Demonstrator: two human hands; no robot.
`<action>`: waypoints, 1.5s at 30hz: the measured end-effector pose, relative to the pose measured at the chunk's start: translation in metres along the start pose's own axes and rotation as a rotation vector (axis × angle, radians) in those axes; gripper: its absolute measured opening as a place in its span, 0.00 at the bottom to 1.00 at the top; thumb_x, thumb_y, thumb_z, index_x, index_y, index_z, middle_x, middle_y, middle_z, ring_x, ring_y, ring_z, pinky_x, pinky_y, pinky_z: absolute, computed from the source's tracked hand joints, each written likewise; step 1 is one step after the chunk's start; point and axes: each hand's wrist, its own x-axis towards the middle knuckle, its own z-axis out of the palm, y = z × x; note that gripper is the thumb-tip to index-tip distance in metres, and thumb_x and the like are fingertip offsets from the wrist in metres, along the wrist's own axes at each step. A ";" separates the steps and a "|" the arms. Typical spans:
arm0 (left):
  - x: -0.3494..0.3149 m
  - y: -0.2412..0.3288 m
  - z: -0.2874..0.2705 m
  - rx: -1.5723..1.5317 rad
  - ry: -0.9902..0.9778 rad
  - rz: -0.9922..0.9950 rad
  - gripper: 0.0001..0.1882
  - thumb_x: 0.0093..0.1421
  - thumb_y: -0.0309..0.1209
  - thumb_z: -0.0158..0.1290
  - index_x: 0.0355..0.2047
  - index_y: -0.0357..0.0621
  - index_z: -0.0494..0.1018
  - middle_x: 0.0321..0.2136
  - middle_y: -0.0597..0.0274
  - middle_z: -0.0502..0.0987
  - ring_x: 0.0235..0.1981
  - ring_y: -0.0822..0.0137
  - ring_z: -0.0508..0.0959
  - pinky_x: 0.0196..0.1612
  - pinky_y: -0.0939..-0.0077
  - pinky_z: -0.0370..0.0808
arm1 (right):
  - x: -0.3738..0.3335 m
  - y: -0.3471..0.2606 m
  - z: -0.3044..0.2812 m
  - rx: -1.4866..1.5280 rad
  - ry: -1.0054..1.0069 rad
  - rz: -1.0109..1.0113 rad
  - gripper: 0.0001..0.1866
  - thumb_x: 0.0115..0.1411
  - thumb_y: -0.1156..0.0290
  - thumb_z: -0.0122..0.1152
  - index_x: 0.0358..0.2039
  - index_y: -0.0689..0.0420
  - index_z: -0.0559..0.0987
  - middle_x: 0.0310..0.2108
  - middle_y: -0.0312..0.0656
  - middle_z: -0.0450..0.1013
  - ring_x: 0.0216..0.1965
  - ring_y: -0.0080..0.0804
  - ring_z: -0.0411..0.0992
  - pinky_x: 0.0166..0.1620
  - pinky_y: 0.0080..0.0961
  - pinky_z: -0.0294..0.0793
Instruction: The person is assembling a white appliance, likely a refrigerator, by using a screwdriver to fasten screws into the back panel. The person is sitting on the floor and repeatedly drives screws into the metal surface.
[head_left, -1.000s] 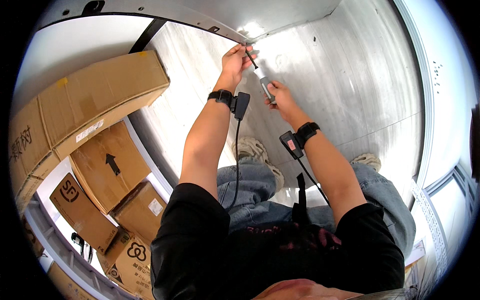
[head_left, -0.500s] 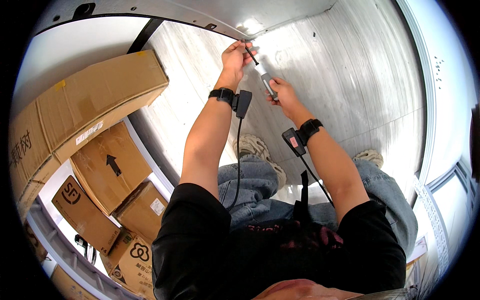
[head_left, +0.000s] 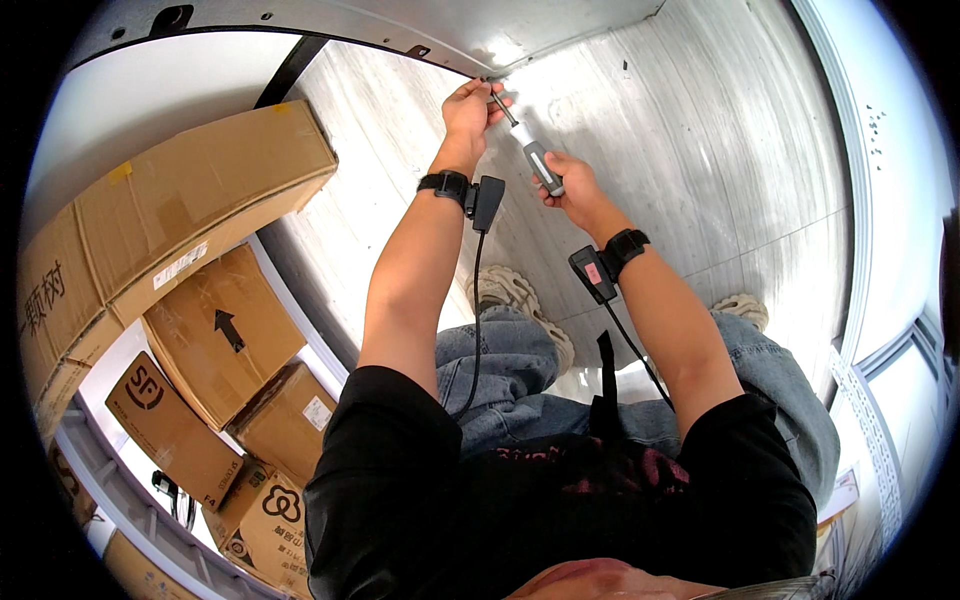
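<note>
My right hand (head_left: 572, 187) is wrapped round the grey and white handle of a screwdriver (head_left: 530, 148). Its thin metal shaft points up and left, toward the lower edge of a grey metal panel (head_left: 480, 38). At that edge my left hand (head_left: 468, 112) has its fingers drawn together around the shaft's tip. Whatever lies between those fingertips is too small and hidden to make out. Both wrists wear black straps with small cabled black boxes.
Cardboard boxes (head_left: 190, 200) are stacked on the left, some on a grey rack (head_left: 110, 470). Pale wood-look floor (head_left: 690, 150) lies below my hands, with a small dark piece (head_left: 626, 65) on it. A white frame (head_left: 850, 150) rises at the right.
My right hand has turned the screwdriver handle a little, and its wrist has shifted slightly right. The left hand stays at the panel edge.
</note>
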 end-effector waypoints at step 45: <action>0.004 0.005 0.009 0.086 0.140 -0.048 0.12 0.58 0.25 0.55 0.41 0.40 0.67 0.28 0.60 0.76 0.26 0.69 0.78 0.22 0.81 0.75 | 0.033 0.016 0.004 -0.575 0.226 -0.374 0.26 0.53 0.68 0.63 0.49 0.63 0.65 0.36 0.42 0.68 0.33 0.28 0.71 0.32 0.29 0.74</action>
